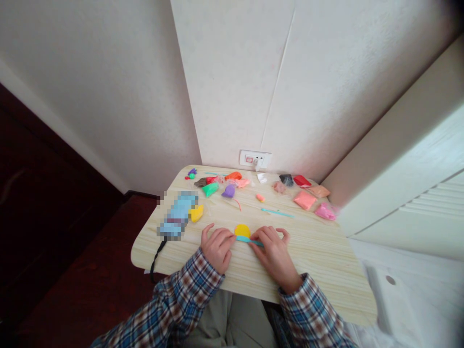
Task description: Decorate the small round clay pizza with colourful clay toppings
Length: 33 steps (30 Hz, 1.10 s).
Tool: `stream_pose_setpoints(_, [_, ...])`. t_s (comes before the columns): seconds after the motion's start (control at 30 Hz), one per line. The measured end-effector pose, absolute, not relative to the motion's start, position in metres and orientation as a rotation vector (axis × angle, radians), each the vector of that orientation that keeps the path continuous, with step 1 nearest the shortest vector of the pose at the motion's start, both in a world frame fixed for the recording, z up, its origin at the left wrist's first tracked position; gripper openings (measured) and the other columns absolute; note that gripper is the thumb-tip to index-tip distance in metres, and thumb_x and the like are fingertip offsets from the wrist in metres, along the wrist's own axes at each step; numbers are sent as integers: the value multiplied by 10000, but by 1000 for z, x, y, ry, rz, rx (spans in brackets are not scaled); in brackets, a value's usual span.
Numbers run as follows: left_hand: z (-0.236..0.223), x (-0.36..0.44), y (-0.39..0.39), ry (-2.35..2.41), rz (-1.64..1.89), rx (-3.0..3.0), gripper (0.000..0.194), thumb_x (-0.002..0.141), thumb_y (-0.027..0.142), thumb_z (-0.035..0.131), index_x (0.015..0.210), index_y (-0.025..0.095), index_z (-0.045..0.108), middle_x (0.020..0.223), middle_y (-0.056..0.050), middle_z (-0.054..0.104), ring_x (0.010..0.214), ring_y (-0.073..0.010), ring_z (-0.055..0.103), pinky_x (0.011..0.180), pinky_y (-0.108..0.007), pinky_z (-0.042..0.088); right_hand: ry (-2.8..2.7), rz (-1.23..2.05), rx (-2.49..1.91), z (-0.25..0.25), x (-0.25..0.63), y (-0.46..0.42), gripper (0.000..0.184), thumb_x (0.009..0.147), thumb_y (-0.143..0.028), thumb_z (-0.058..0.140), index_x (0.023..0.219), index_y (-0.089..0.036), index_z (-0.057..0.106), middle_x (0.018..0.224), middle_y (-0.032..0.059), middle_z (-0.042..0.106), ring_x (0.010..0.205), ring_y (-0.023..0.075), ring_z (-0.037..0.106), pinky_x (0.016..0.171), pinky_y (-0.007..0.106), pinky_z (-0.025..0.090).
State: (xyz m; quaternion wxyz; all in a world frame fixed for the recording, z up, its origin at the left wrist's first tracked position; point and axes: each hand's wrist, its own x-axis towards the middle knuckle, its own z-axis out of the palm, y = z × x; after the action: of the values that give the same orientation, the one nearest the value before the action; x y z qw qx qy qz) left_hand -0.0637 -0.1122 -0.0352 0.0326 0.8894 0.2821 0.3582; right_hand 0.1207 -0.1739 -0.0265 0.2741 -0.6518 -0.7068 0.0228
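Note:
A flat round piece of yellow clay (242,230) lies on the table in front of me. Across its near edge runs a light-blue plastic clay knife (243,239). My right hand (271,250) is closed around the knife's right part, thumb and fingers pressed together on it. At the knife's left end is my left hand (218,246), its fingers bent and the fingertips pinching that end beside the yellow clay. The little finger of my left hand sticks up.
A yellow clay packet (196,213) lies by a blurred-out phone (178,215) with a black strap. Farther back are green (210,189) and purple (228,191) clay packets, a pink-orange lump (260,198), another blue tool (277,212) and salmon clay (305,200). A wall socket (255,159) is behind.

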Motion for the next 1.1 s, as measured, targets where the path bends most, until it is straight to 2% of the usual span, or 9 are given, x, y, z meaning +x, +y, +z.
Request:
stream_pose_setpoints(0.3, [-38,-63,-112,865,1105,2757,361,685,110,432,968,184,643,907,-64,679,895,-218,599,942,-496,291,-1859,129,-1750,-25,117,-174,131,884,-297,479,815,-217,557,825,5,622,847,182,542,881,392,202])
stream_pose_setpoints(0.57, [-35,-57,-114,913,1150,2772,294,784,82,382,877,191,639,819,-37,681,797,-166,611,909,-450,341,-1875,146,-1746,-27,117,-174,138,884,-287,469,807,-213,555,812,0,610,828,171,539,871,371,223])
stream_pose_setpoints(0.73, [-38,-59,-114,883,1170,2777,323,720,80,409,921,177,642,861,-53,675,833,-186,604,918,-469,327,-1858,151,-1742,-26,118,-176,129,882,-291,479,815,-214,559,815,-3,614,842,175,542,887,386,209])
stream_pose_setpoints(0.93, [-40,-57,-114,931,1214,2747,294,723,81,396,845,185,643,807,-36,667,764,-163,599,913,-459,333,-1830,199,-1729,-29,117,-175,119,865,-291,511,797,-207,561,802,-5,607,829,174,539,881,385,205])
stream_pose_setpoints(1.1, [-37,-62,-113,912,1116,2743,394,687,113,418,1014,183,627,970,-69,660,894,-196,590,956,-465,306,-1810,155,-1741,-26,120,-175,117,867,-298,506,815,-214,568,822,-7,614,843,171,543,882,378,200])
